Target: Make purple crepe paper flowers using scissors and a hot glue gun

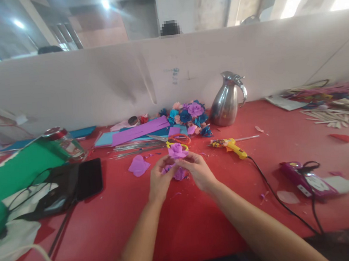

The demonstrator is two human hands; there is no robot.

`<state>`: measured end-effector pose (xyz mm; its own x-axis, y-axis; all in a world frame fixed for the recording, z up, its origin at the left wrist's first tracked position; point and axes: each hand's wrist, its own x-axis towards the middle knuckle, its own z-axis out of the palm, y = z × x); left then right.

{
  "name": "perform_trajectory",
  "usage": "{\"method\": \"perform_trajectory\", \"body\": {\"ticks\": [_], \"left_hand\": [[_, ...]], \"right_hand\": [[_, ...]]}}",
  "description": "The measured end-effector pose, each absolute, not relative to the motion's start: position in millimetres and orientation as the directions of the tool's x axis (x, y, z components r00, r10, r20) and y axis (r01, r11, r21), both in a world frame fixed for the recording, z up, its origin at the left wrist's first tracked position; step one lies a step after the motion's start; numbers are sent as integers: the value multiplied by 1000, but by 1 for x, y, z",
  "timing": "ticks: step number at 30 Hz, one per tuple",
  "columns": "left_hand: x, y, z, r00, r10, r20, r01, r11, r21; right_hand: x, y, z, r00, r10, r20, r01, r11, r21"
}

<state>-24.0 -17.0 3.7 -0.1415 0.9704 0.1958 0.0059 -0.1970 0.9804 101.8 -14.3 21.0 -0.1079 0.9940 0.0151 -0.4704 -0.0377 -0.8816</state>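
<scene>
Forearms slant inward over the near edge of the red table, bringing both hands together at the middle. The left hand and right hand grip a purple flower from either side, fingers closed at its base, which seems to spare the petals from being crushed. More purple paper sits just below the fingers; whether they touch it, I cannot tell.

Loose petals lie to the left, within easy reach. The glue gun rests to the right, its cord trailing to the near right, apparently clear of the hands. Scissors, wires and paper strips lie farther off, perhaps to leave working room. Finished-looking flowers are heaped at the far side, left of the jug, probably out of the way of the arms.
</scene>
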Motion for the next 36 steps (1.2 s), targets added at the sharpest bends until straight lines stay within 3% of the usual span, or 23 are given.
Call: {"method": "perform_trajectory", "body": {"ticks": [3, 10, 18, 25, 30, 36], "left_hand": [[-23, -16, 6, -54, 997, 61, -222, -72, 972], [-25, -18, 7, -58, 997, 48, -318, -64, 946], [-28, -13, 2, -117, 989, 89, -237, -115, 965], [-31, -12, -1, -182, 977, 109, -208, -147, 967], [-29, -11, 0, -262, 959, 107, -163, -153, 975], [-31, -9, -2, -291, 945, 148, -128, -191, 973]], "right_hand": [[103, -14, 21, -106, 994, -16, -479, -65, -876], [103, -15, 19, -126, 992, -28, -466, -84, -881], [102, -15, 20, -119, 991, 58, -375, 10, -927], [108, -17, 22, -147, 988, 37, -390, -23, -920], [106, -17, 26, -127, 991, -47, -409, -96, -907], [107, -18, 29, -252, 957, -144, -567, -267, -780]]}}
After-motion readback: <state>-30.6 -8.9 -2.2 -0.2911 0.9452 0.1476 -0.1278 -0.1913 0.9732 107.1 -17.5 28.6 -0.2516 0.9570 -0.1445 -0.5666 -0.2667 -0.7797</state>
